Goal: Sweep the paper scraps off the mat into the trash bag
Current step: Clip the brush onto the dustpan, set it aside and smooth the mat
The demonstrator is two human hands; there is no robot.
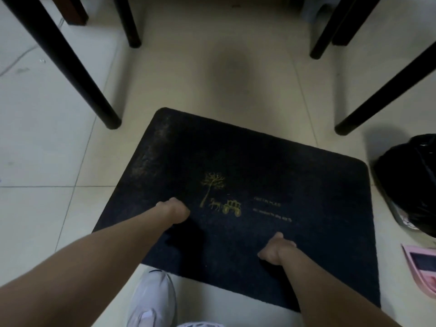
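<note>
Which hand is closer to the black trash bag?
The right hand. It sits over the mat's near part, on the side where the bag lies past the mat's right edge. The left hand is farther, by the carriage picture.

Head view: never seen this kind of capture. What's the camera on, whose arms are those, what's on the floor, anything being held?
There is one picture only, from a wide-angle camera worn on a person's head, looking forward and down. There is no robot; the two bare arms coming in from the bottom edge are the wearer's own.

Both reach down to a dark mat lying on a pale tiled floor. The mat bears a small gold tree and carriage design. The left hand and the right hand are on or just over the mat with fingers curled under, so the picture does not show whether they hold anything. No paper scraps are visible on the mat.

To the right sits a black trash bag, with a pink dustpan-like item nearer. Black furniture legs stand beyond, and a white shoe is at the bottom.
</note>
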